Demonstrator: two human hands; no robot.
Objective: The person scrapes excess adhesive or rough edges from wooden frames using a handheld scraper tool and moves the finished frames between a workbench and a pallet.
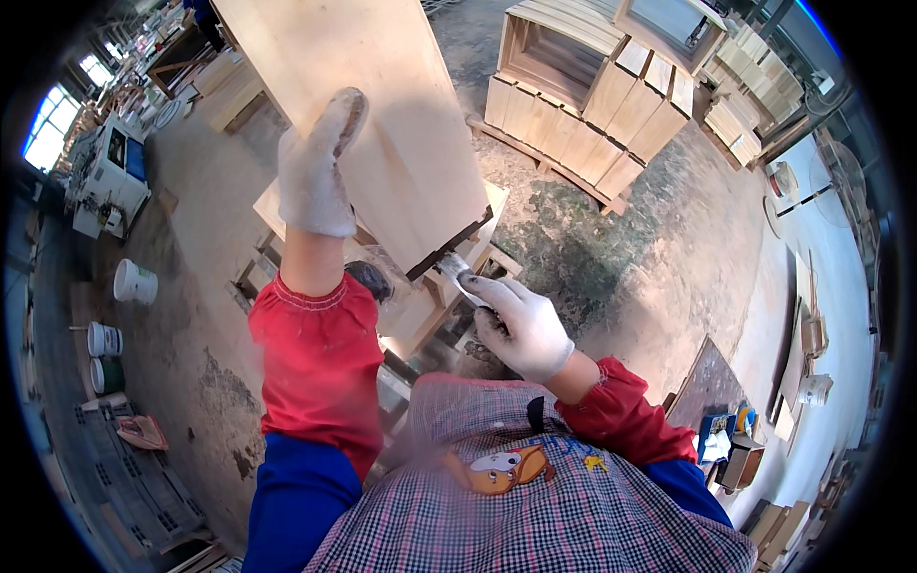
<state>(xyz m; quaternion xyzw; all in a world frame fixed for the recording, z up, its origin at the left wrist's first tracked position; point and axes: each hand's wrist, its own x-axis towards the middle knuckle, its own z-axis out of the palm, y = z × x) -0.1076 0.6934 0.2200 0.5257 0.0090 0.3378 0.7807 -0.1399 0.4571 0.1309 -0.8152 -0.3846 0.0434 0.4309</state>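
A long pale wooden board (406, 124) stands tilted before me, its far end cut off by the top of the view. My left hand (313, 186), in a stained white glove, is closed on its left side; the fingers behind it are hidden. Dark brown matter (449, 246) coats the near end edge. Against that edge rests the pale tip of a small flat hand tool (455, 269), a brush or a scraper, I cannot tell which. My gloved right hand (530, 329) is closed around its handle, its fingertips darkened. Beneath lies a wooden work stand (420, 320), partly covered.
Wooden boxes (564, 134) are stacked on a pallet (554, 170) at the far right. White buckets (135, 283) and a white machine (113, 177) stand along the left. A dark rounded thing (369, 280) sits beside my left forearm. At the lower right is a brown board (709, 393).
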